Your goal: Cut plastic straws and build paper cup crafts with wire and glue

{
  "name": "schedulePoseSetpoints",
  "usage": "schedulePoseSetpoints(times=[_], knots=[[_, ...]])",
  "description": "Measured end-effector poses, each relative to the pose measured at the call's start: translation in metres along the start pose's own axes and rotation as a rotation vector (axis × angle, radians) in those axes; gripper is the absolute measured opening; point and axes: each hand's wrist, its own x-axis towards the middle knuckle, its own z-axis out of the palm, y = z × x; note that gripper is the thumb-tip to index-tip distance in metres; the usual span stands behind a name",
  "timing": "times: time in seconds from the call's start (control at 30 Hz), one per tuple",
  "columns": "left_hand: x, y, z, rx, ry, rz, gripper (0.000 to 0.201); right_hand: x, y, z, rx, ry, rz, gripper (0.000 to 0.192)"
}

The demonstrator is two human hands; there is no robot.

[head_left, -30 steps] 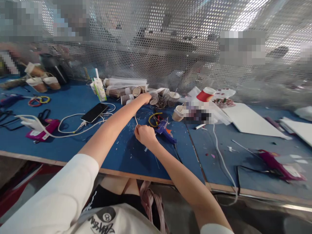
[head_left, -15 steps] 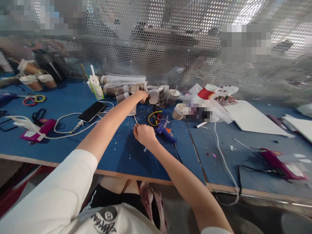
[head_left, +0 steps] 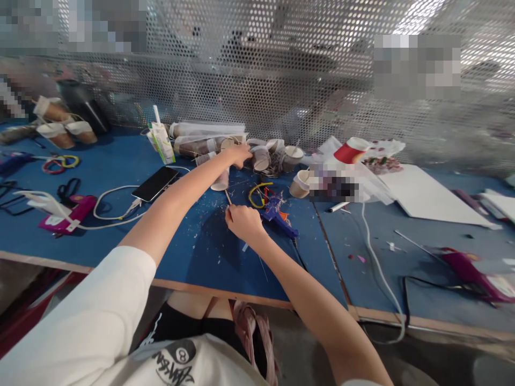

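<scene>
Head cam: left hand (head_left: 237,155) is stretched out to 12 o'clock, fingers wrapped on a small paper cup (head_left: 222,179) by the cup pile (head_left: 261,156). Right hand (head_left: 244,221) is clenched, pinching a thin stick (head_left: 228,197), blue glue gun (head_left: 279,217) at its 3 o'clock.

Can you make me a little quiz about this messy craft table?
1. True or false: the phone has a white cable plugged into it.
2. What does the left hand reach into? A) the pile of paper cups B) the scissors C) the red cup
3. Fill in: the right hand pinches a thin ____, with the blue glue gun just beside it.

Key: 1 true; 2 A; 3 stick.
</scene>
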Motion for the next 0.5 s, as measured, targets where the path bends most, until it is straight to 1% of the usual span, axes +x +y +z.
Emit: schedulePoseSetpoints(times=[0.13,0.23,0.33,0.5], knots=[[-0.003,0.010,0.006,0.036,0.024,0.054,0.053,0.000,0.000,0.001,-0.002,0.008,-0.005,0.034],[-0.004,0.018,0.004,0.069,0.026,0.077,0.045,0.000,0.000,0.000,-0.002,0.006,-0.006,0.034],[-0.004,0.027,-0.001,0.099,-0.011,0.082,0.034,0.000,0.000,-0.001,0.001,-0.003,0.004,0.034],[-0.005,0.045,-0.014,0.120,-0.090,0.060,0.036,0.000,-0.001,-0.002,0.001,-0.005,-0.001,0.036]])
